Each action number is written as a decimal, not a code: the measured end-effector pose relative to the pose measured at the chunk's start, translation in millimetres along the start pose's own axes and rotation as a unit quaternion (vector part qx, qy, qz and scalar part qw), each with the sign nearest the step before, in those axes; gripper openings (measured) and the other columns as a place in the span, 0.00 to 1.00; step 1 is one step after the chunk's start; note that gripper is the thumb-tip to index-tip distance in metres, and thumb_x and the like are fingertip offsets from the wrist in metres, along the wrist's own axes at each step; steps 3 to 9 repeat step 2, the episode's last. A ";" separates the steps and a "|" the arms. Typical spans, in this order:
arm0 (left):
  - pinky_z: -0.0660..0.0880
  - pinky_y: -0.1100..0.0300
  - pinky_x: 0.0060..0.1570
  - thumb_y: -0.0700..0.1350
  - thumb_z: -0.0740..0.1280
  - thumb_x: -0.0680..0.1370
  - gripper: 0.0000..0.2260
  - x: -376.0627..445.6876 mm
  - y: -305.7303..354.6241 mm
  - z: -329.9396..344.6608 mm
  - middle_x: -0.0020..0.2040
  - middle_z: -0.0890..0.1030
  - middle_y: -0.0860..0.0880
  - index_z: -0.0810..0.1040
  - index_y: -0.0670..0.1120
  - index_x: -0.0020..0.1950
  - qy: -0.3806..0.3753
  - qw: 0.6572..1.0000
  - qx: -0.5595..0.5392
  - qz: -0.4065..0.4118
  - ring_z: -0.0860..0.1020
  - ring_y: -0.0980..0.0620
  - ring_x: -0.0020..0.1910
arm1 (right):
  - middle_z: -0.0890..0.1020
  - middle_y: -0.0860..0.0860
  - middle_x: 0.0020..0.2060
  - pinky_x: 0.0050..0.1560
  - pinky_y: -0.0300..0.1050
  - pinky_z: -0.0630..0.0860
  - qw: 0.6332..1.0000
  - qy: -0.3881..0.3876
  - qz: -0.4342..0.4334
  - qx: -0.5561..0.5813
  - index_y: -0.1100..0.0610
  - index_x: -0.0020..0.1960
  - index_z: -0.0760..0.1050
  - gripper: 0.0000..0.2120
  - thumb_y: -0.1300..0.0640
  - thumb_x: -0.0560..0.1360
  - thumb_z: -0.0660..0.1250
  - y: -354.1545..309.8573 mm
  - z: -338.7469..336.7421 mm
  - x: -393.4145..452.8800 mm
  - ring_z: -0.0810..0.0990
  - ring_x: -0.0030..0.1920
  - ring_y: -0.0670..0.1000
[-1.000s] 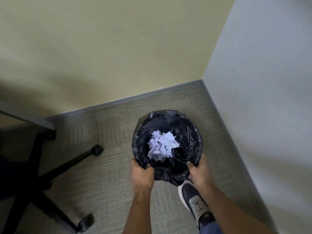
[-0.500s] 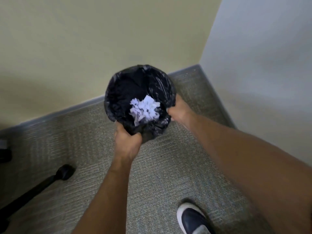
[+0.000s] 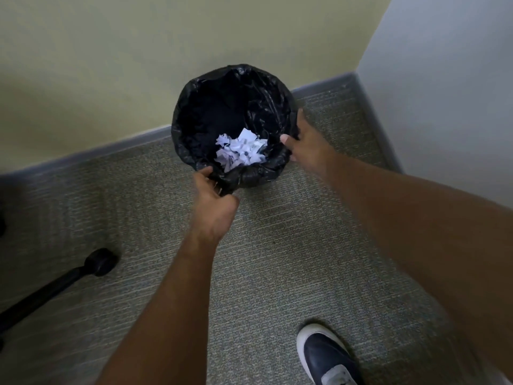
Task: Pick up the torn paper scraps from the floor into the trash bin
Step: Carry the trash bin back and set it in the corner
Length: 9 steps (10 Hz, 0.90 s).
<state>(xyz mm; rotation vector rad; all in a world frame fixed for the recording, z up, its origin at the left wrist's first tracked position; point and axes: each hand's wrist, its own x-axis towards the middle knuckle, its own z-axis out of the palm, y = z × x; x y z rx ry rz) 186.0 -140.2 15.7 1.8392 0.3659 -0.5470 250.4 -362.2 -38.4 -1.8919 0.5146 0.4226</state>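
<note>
A round trash bin lined with a black plastic bag stands against the yellow wall near the corner. White torn paper scraps lie in a heap at its bottom. My left hand grips the near rim and a fold of the bag. My right hand rests on the right side of the rim, its thumb over the edge and fingers spread along the outside. No scraps show on the carpet in view.
Grey-green carpet covers the floor. A black chair leg with a caster reaches in at the lower left. My dark shoe stands at the bottom right. A white wall closes the right side.
The bin has moved away from me toward the yellow wall and corner, with both arms stretched out. The chair base has slid out of view at the left.
</note>
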 end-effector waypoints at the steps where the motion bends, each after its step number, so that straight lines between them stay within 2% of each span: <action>1: 0.72 0.53 0.62 0.47 0.69 0.73 0.37 -16.5 7.1 -5.7 0.72 0.65 0.50 0.51 0.52 0.76 0.008 0.969 0.239 0.060 0.72 0.55 0.63 | 0.57 0.57 0.80 0.76 0.64 0.61 0.991 0.019 -0.023 -0.134 0.45 0.81 0.35 0.37 0.41 0.83 0.56 -6.9 -6.0 -26.7 0.62 0.78 0.62; 2: 0.53 0.45 0.74 0.57 0.64 0.75 0.44 -37.1 14.0 -21.3 0.79 0.40 0.45 0.38 0.46 0.78 0.031 0.854 0.493 0.163 0.54 0.43 0.76 | 0.49 0.57 0.82 0.78 0.63 0.56 0.935 0.116 -0.104 -0.319 0.49 0.82 0.37 0.35 0.41 0.84 0.53 -17.7 -6.3 -78.6 0.52 0.81 0.62; 9: 0.53 0.45 0.74 0.57 0.64 0.75 0.44 -37.1 14.0 -21.3 0.79 0.40 0.45 0.38 0.46 0.78 0.031 0.854 0.493 0.163 0.54 0.43 0.76 | 0.49 0.57 0.82 0.78 0.63 0.56 0.935 0.116 -0.104 -0.319 0.49 0.82 0.37 0.35 0.41 0.84 0.53 -17.7 -6.3 -78.6 0.52 0.81 0.62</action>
